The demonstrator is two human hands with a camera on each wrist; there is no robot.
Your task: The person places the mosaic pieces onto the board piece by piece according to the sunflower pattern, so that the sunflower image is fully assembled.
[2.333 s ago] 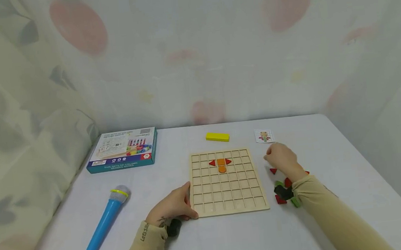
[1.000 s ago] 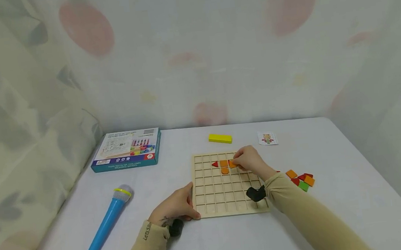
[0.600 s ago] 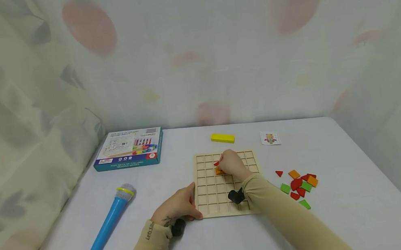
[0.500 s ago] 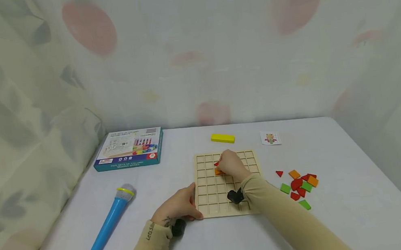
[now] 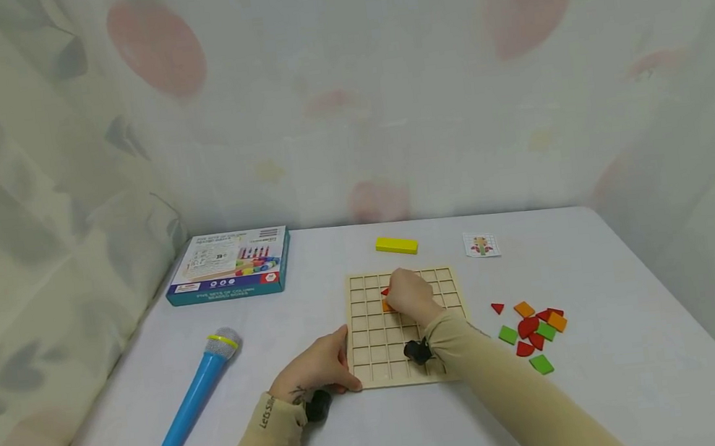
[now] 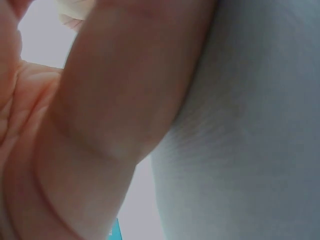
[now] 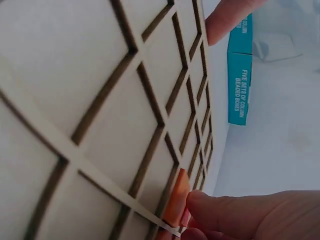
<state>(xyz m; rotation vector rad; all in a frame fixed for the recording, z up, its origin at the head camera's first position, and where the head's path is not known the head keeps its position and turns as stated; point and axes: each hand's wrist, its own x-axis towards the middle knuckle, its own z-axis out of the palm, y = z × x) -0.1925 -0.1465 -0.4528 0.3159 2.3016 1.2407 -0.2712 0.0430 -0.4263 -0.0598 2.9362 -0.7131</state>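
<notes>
A wooden grid board (image 5: 372, 359) lies flat in front of the person. The left hand (image 5: 314, 366) holds its left edge near the front corner, thumb on the corner. Over the board's upper middle, the right hand (image 5: 411, 295) pinches an orange square tile (image 7: 177, 200) at a grid cell. Part of that tile shows beside the fingertips in the head view, just below a red triangle tile (image 5: 386, 293). The right hand hides the other tiles on the board. In the left wrist view the left thumb (image 6: 120, 90) fills much of the picture.
Right of the board lie several loose tiles, among them a green one (image 5: 541, 364) and a red one (image 5: 528, 326). Behind are a pattern card (image 5: 481, 245) and a yellow block (image 5: 396, 246). A toy microphone (image 5: 199, 392) and a box (image 5: 228, 265) stand to the left.
The right hand has come from beside the loose tiles onto the board, carrying the orange square tile leftward, then stayed nearly still. The left hand keeps its hold on the board's edge.
</notes>
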